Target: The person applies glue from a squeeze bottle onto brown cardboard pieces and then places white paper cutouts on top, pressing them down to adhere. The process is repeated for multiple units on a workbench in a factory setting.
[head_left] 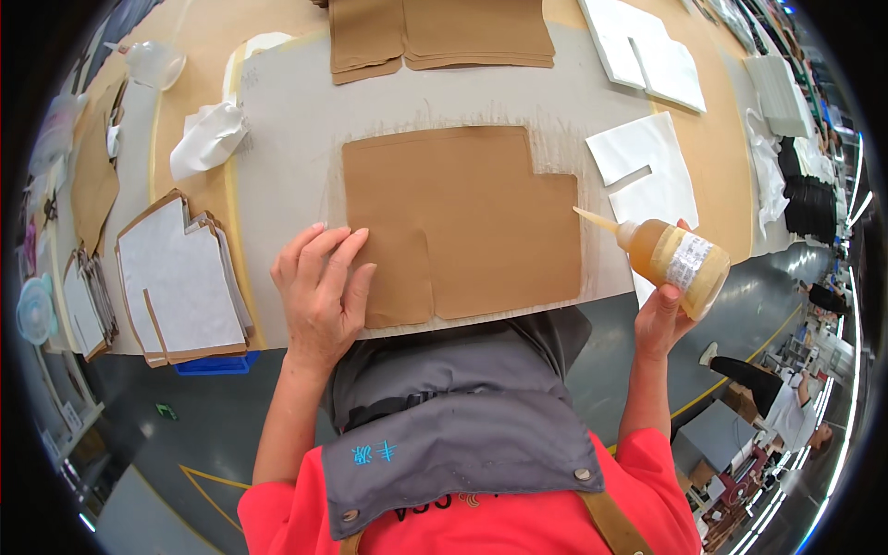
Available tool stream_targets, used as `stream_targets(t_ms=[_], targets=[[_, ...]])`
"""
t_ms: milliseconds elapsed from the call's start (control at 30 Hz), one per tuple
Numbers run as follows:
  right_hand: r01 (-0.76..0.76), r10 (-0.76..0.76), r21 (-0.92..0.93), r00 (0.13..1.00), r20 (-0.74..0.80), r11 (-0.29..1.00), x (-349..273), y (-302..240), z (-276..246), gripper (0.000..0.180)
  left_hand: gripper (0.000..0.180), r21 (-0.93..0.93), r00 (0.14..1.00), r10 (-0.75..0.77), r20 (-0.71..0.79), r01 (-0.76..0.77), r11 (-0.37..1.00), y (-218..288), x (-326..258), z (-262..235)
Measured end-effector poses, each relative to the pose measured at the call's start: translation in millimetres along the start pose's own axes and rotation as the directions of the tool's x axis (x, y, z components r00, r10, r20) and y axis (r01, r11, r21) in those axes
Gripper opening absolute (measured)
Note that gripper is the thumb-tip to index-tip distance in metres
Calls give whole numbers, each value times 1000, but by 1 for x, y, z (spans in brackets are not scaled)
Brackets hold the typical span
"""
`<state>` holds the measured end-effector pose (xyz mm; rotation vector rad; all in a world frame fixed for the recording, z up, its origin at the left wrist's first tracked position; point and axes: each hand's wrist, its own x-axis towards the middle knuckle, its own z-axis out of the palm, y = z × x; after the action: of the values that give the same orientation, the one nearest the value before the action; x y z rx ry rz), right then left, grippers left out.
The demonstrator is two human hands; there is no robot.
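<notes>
I am looking through a wide fisheye camera on the person's head, the left one of a side-by-side pair. It is facing steeply down past the gray apron (462,439) onto the worktable (731,176), taking in the left hand (324,282) and right hand (668,314) from close by. The lens is bending straight edges toward its dark, rounded rim, where the workshop floor (749,310) is appearing farther off.
</notes>
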<state>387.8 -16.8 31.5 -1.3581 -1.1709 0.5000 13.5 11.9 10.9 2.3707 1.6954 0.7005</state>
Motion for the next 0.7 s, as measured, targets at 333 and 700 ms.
stream_targets(t_ms=[333, 700], targets=[[-15, 15, -4, 1000, 5, 1000, -27, -11, -19, 91, 31, 13, 1000, 3, -14, -3, 1000, 1, -1, 0], [-91, 92, 24, 994, -56, 996, -61, -21, -39, 95, 31, 21, 999, 35, -33, -34, 999, 0, -3, 1]])
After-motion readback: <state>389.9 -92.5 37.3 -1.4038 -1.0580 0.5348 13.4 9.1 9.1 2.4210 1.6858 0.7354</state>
